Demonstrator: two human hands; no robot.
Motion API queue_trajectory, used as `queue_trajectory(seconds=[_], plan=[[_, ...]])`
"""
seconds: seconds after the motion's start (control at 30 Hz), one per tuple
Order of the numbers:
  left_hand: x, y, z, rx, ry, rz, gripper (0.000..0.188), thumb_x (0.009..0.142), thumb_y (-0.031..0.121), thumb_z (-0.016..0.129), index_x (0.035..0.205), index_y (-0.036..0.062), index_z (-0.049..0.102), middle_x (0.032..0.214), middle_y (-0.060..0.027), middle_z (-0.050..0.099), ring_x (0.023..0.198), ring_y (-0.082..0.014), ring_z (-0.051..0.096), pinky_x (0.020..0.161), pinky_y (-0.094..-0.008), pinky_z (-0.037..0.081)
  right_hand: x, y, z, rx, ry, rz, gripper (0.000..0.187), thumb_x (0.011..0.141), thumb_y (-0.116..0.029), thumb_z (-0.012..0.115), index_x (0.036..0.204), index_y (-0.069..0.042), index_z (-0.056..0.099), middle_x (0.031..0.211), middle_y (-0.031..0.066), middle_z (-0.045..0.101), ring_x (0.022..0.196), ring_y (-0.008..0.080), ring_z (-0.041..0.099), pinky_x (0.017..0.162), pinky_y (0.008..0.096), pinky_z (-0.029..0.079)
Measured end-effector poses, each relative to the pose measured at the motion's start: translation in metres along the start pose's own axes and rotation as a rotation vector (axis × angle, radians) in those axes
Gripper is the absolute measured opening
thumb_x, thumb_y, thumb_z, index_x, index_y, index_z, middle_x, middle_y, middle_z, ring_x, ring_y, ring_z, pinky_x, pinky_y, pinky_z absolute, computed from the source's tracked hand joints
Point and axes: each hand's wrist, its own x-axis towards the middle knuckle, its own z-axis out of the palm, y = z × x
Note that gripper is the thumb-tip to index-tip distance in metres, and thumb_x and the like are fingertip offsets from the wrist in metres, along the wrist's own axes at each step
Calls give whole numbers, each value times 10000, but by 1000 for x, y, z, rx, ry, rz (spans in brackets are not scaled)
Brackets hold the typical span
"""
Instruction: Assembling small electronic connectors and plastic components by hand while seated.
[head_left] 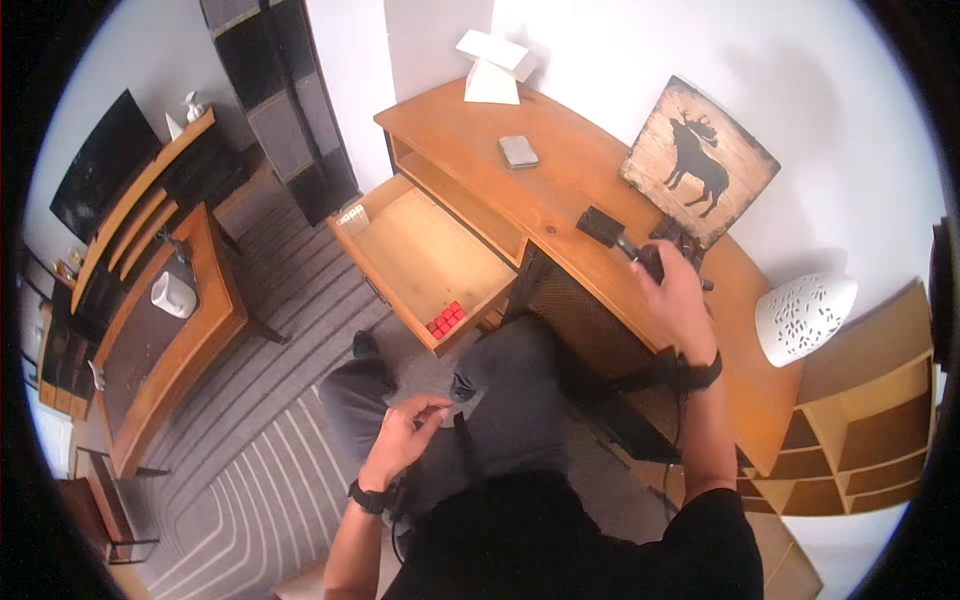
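Observation:
My right hand (675,290) is over the right part of the wooden desk (560,200), closed round the black handle of a flat brush (600,227). The brush has a dark, squarish head and a silver collar, and its head points to the far left, just above or on the desktop. Part of the handle is hidden by my fingers. A dark object (680,238) lies just beyond that hand, partly covered. My left hand (408,428) hovers over my lap, fingers curled in toward the thumb, and no object shows in it.
Left of the desk, a pulled-out drawer (420,240) holds red blocks (446,320) and small white pieces (352,215). On the desk are a grey square (518,152), a white stand (492,80), a moose picture (700,160) and a white perforated lampshade (805,315). Shelves (850,440) stand right.

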Motion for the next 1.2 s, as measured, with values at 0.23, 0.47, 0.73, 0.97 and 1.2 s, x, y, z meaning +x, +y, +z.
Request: queue_trajectory(seconds=[0.23, 0.47, 0.73, 0.97, 1.2], plan=[[-9, -20, 6, 1, 36, -71, 185, 999, 115, 713, 1147, 10, 749, 1012, -111, 769, 894, -179, 728, 825, -326, 566, 17, 47, 34, -391, -71, 107, 288, 900, -138, 736, 1093, 8, 578, 1121, 240, 616, 920, 446, 702, 787, 518, 594], [-12, -11, 8, 10, 13, -66, 193, 997, 100, 708, 1163, 11, 749, 1015, -99, 773, 901, -161, 730, 835, -319, 567, 5, 41, 53, -382, -27, 207, 300, 877, -120, 774, 1060, 18, 580, 1140, 240, 547, 859, 443, 706, 724, 501, 599], [-4, -12, 8, 65, 5, -57, 189, 993, 100, 708, 1155, 13, 752, 1016, -96, 775, 906, -167, 734, 834, -316, 565, -8, 11, 45, -293, 74, 179, 258, 900, -87, 743, 1069, 24, 582, 1168, 246, 530, 843, 441, 701, 717, 509, 595], [-6, -6, 12, 43, -8, -71, 192, 994, 109, 708, 1154, 14, 753, 1000, -96, 769, 887, -163, 720, 824, -312, 558, -12, 15, 25, -296, 10, 147, 265, 858, -59, 718, 1087, -14, 593, 1153, 203, 556, 888, 442, 690, 749, 534, 575], [-5, -7, 11, 65, 5, -74, 199, 998, 120, 703, 1161, 15, 753, 993, -97, 769, 884, -169, 723, 823, -322, 560, 15, 77, -43, -421, -55, 74, 207, 828, -45, 734, 1027, -24, 683, 1093, 175, 628, 965, 409, 676, 824, 498, 559]])
